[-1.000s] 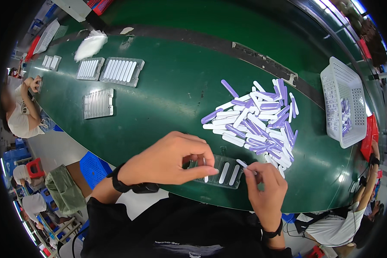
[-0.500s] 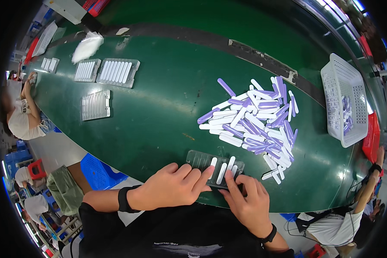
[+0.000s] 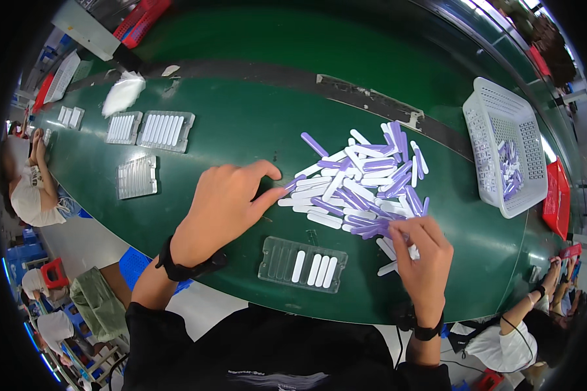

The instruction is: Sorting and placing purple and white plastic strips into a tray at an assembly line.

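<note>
Before me lies a clear slotted tray (image 3: 280,259), several white rounded strips (image 3: 298,266) in its right part and bare slots at its left. Beyond it spreads a loose pile of white and purple strips (image 3: 365,179). My left hand (image 3: 225,205) reaches the pile's left edge, thumb and forefinger apart, the thumb tip against or just beside a purple strip (image 3: 295,183). At the pile's near right edge, my right hand (image 3: 425,260) has its thumb and forefinger pinched together. Whatever they hold, if anything, is hidden among the strips.
Two filled trays (image 3: 165,130) and a bare clear tray (image 3: 137,177) lie on the green table's left, near a white bag (image 3: 124,93). A white basket (image 3: 507,150) with more strips stands right, beside a red bin (image 3: 557,200). Other people sit at both sides.
Both hands have left the tray for the pile, the left going forward and leftward, the right going right. The strips they were touching now lie in the tray's slots.
</note>
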Demonstrator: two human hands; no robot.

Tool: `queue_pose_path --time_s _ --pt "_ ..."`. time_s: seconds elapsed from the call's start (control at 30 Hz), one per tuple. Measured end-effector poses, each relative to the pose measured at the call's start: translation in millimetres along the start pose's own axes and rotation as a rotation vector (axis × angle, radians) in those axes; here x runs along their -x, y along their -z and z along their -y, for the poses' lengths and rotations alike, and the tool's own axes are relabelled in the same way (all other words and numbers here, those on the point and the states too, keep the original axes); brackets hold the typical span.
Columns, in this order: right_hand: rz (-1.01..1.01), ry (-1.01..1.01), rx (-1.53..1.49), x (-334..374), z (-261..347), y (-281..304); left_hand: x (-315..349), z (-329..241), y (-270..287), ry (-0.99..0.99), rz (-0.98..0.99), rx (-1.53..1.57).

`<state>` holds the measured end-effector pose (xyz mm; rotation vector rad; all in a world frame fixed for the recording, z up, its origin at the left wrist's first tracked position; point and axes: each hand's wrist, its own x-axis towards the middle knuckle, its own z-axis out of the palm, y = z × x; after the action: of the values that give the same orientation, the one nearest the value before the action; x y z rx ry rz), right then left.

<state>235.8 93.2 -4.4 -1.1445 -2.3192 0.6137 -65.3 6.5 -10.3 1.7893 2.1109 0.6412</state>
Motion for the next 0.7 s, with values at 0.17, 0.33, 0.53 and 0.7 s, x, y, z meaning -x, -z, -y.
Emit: queue_pose_path --time_s 0.17,0.33,0.53,0.7 --pt "0.126 -0.071 0.004 -4.7 -2.5 8.2 6.4 -0.3 -6.8 0.024 0.035 -0.013" --pt "0.129 -0.022 0.074 0.3 -9.2 8.3 9.6 -4.5 -1.8 0.123 0.099 0.031" --pt "0.205 -0.394 -0.352 -2.3 7.2 8.9 23.5 -24.0 5.5 0.394 0.423 0.865" --pt "0.150 -0.500 -0.920 -0.5 25.0 -5.0 32.9 -47.1 6.0 0.360 0.423 0.959"
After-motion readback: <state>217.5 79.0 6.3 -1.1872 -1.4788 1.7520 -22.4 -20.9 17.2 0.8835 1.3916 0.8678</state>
